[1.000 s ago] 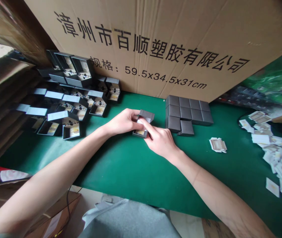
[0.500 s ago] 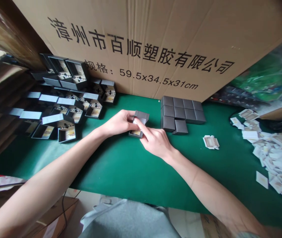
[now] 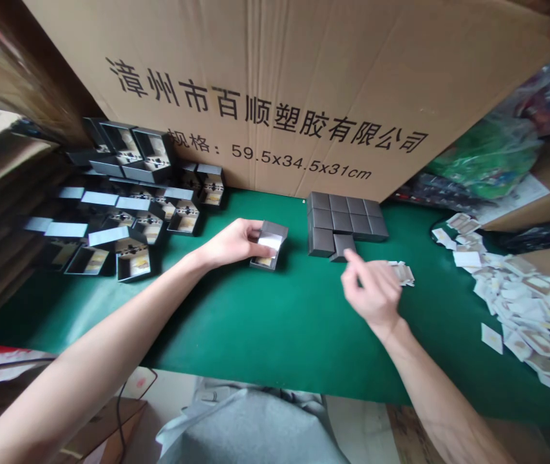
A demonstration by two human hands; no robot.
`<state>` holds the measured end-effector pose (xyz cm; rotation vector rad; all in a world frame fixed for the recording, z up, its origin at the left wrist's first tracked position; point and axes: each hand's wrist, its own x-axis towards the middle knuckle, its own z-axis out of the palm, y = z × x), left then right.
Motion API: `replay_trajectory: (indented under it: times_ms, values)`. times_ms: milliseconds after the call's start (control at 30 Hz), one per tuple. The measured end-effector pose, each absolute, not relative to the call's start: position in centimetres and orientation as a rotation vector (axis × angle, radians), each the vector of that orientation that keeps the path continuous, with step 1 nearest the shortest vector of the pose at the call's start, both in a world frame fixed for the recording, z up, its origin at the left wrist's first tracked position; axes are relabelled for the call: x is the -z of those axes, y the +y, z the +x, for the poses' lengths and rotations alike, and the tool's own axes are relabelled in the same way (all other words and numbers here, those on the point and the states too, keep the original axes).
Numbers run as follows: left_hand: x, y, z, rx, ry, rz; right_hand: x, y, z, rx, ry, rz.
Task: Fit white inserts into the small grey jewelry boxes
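Observation:
My left hand (image 3: 239,245) grips a small dark box (image 3: 275,233) whose hinged lid stands up; pale lining shows inside, and my thumb reaches into it. My right hand (image 3: 372,289) hangs over the green table, its index finger stretched out and the other fingers partly curled, with nothing visible in it. Just behind that hand lies a white paper insert (image 3: 406,274), partly covered by it. Closed dark boxes (image 3: 345,216) form a tight block beyond the fingers, one of them (image 3: 342,246) jutting out at the front.
Several open dark boxes (image 3: 132,267) stand in rows and stacks at the left. A heap of white inserts (image 3: 521,303) covers the right side of the green table (image 3: 256,328). A large printed carton (image 3: 265,84) walls off the back; plastic bags (image 3: 492,161) lie at the back right.
My right hand has left the open box and moved right toward the lone white insert. My left hand keeps its hold on the box. The view has shifted slightly.

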<state>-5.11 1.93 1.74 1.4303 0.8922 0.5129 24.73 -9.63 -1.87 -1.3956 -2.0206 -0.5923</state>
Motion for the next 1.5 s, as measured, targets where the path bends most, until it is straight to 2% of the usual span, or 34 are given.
replay_trajectory:
  times_ms: [67,167,433,567,733,933,1233,1500]
  values:
    - [-1.8,1.8,-5.1,-0.516,0.891,1.436,1.4,-10.1,27.8,0.703,-1.813,-1.648]
    - [-1.8,1.7,-5.1,-0.530,0.889,1.444,1.0,-10.7,30.5,0.680,-1.563,-1.900]
    - [-1.8,1.8,-5.1,-0.535,0.868,1.444,1.3,-10.7,31.6,0.122,-1.425,-2.194]
    - [-1.8,1.7,-5.0,-0.552,0.875,1.431,0.6,-11.4,29.8,-0.002,-1.622,-2.034]
    - [-1.7,1.7,-5.0,-0.580,0.861,1.410,0.1,-13.2,23.0,-0.237,-1.982,-1.590]
    - [-1.9,1.9,-5.1,-0.585,0.883,1.430,0.4,-11.6,16.3,-0.271,-2.332,-1.098]
    - [-1.8,2.3,-5.9,-0.569,0.869,1.489,1.0,-9.0,14.6,-0.180,-2.084,-1.107]
    - [-1.6,2.4,-5.9,-0.564,0.870,1.485,0.2,-10.0,15.4,-0.334,-2.321,-1.097]
